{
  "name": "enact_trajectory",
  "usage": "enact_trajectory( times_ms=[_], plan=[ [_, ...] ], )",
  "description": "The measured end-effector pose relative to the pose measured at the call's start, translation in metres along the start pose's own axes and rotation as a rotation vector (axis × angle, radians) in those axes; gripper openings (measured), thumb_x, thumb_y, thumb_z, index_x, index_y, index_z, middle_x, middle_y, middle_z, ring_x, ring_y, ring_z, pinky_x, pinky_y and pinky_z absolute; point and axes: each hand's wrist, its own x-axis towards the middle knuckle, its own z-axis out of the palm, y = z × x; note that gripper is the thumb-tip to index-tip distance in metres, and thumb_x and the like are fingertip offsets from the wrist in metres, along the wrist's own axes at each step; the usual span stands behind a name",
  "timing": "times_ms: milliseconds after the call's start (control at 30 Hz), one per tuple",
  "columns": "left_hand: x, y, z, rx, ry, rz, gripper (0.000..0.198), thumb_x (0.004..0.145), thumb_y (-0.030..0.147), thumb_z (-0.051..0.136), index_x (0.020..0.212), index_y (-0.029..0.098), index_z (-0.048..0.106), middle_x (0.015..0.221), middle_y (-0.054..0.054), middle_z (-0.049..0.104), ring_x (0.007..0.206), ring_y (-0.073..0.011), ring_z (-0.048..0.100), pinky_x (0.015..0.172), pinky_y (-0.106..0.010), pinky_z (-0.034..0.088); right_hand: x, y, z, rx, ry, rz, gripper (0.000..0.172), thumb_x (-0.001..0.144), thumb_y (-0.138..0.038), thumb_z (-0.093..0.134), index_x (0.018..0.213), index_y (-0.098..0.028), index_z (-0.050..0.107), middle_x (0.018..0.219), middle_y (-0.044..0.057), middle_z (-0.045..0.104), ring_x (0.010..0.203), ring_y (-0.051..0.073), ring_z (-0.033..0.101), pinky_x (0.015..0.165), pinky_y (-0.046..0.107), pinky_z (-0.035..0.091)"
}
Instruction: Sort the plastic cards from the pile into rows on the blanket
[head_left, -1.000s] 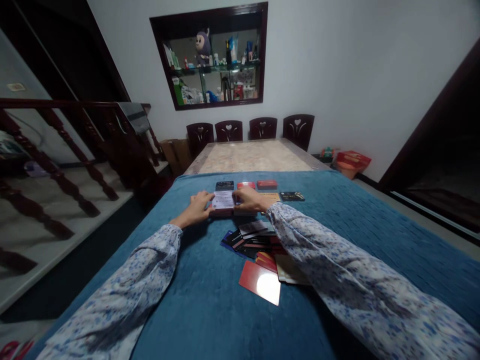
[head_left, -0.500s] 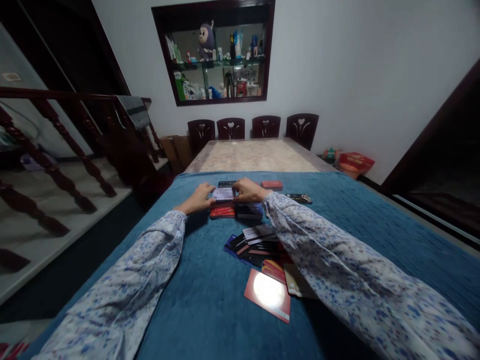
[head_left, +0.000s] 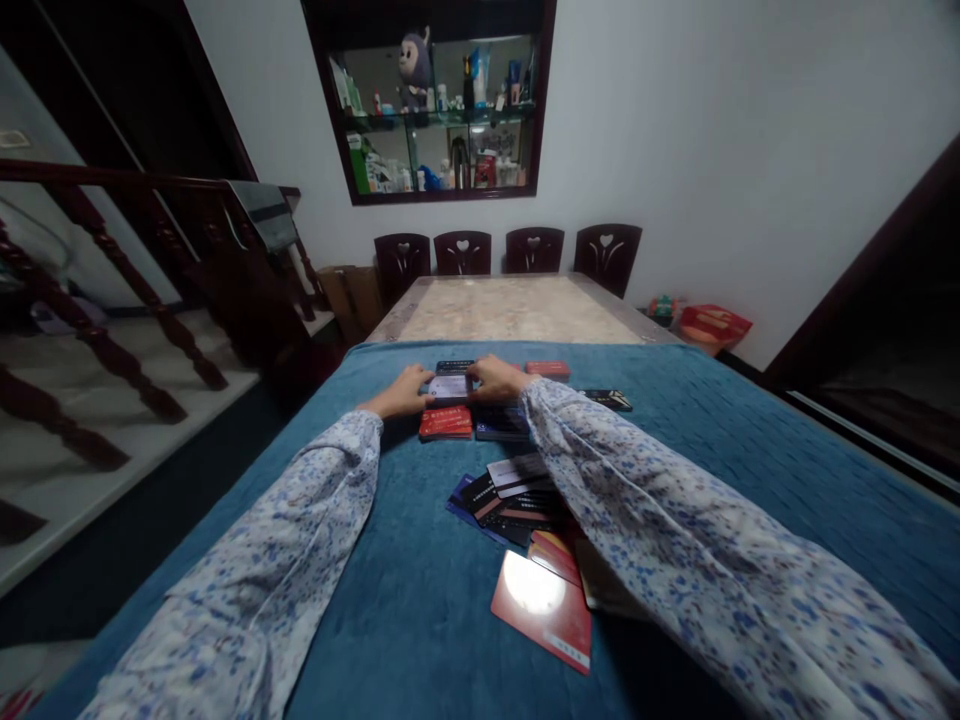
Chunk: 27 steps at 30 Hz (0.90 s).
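Observation:
A stack of whitish cards (head_left: 450, 387) lies between my hands on the blue cloth. My left hand (head_left: 405, 393) grips its left edge with the fingers closed. At its right edge my right hand (head_left: 493, 379) pinches it, thumb and fingers bent. Just in front sit a red card stack (head_left: 445, 424) and a dark blue card stack (head_left: 499, 425), the latter partly under my right wrist. Behind the whitish stack is a black card stack (head_left: 455, 367). Loose nearer to me are a white card (head_left: 517, 474), several black cards (head_left: 517, 508) and a shiny red card (head_left: 547, 625).
A pinkish-red card stack (head_left: 547, 370) and a black card stack (head_left: 606, 399) lie to the right. My right sleeve covers part of the loose heap. The blue cloth (head_left: 375, 590) covers the table's near part. Dark chairs (head_left: 534, 250) line its far end.
Both hands stay at the whitish stack with little movement. My left forearm has shifted slightly right, and the view has tilted and moved a little.

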Motion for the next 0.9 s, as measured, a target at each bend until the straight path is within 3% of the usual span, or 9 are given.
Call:
enact_trajectory(
  times_ms=[333,900],
  plan=[
    [0.005,-0.002,0.002,0.022,-0.034,-0.009,0.038,0.077,0.027,0.063,0.113,0.016,0.07,0.109,-0.011,0.065,0.109,-0.0298,0.061,0.101,-0.042,0.051,0.009,0.005,0.007,-0.021,-0.026,0.023,0.039,0.082,-0.04,0.072,0.111,-0.015,0.078,0.119,0.013,0.075,0.108,0.025,0.069,0.083,0.022,0.048],
    [0.01,0.002,0.001,0.034,-0.1,-0.03,0.038,0.074,0.026,0.064,0.109,0.015,0.072,0.109,-0.011,0.067,0.109,-0.0304,0.062,0.1,-0.04,0.051,0.013,0.006,0.01,0.044,-0.12,0.068,0.038,0.083,-0.038,0.069,0.113,-0.017,0.079,0.114,0.01,0.077,0.101,0.022,0.072,0.077,0.021,0.05]
  ],
)
